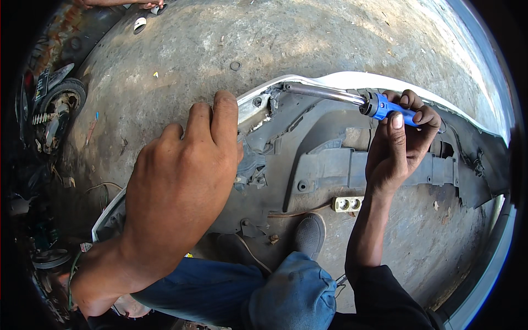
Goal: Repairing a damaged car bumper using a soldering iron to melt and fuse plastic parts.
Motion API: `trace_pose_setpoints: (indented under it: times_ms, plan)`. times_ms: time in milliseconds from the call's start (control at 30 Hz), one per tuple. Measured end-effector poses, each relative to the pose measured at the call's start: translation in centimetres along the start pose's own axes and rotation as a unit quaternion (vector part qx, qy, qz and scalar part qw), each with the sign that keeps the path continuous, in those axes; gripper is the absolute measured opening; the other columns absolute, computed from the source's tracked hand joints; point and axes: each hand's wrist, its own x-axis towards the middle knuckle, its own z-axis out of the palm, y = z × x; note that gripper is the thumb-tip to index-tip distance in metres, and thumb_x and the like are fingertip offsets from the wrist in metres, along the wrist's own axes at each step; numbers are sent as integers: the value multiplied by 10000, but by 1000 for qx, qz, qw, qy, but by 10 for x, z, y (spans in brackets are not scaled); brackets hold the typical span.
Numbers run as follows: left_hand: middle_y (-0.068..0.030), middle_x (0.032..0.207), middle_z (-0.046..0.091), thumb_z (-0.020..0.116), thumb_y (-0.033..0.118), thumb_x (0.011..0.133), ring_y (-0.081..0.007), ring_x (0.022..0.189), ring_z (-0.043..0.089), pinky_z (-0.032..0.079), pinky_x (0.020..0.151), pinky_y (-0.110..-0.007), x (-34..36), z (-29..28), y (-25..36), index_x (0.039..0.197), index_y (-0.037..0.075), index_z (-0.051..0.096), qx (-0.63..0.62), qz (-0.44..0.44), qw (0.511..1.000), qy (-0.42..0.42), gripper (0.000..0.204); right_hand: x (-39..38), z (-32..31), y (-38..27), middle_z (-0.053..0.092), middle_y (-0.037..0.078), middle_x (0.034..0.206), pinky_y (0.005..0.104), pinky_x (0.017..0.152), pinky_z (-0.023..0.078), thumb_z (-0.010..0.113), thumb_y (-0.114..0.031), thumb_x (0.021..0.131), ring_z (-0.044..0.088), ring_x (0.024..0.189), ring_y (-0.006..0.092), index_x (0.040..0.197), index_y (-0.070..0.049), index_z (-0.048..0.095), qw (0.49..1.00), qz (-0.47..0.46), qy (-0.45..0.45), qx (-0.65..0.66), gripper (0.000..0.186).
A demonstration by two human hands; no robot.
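A car bumper (pixel 330 80), white along its outer edge and dark grey inside, lies across my legs with its inner side up. My left hand (pixel 181 170) is closed over its upper edge, left of the middle; the fingertips curl down and are partly hidden. In my right hand (pixel 399 140) is a soldering iron (pixel 404 113) with a blue handle, pinched between thumb and fingers. Its metal barrel points left, and the dark tip is at the bumper's rim, beside a rough, broken-looking patch (pixel 267 113) near my left fingers.
A two-socket power strip (pixel 347 204) lies on the concrete floor beside my shoe (pixel 309 235), with a brown cord running from it. At the left stands a motorcycle wheel (pixel 60 104) among dark parts. Another person's hand (pixel 151 5) shows at the top left, near a white cup-like object (pixel 139 25).
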Motion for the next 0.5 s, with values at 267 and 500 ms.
trace_pose_setpoints:
  times_ms: [267,500]
  plan:
    - [-203,1083,672,753,100,832,-367,899,709,585,752,-416,-1,3,0,1275,-13,536,-6,1,1000,0,506,-2,-7,1,475,158,1171,493,1062,398,620,45,917,520,1142,295,1131,-84,418,1000,-8,-12,-9,321]
    - [-202,1080,672,753,102,830,-365,896,708,584,752,-412,1,3,0,1273,-13,539,1,3,1000,0,505,-1,-6,0,478,165,1197,508,1119,366,598,30,936,504,1186,284,1129,-85,426,999,-11,-41,-10,282]
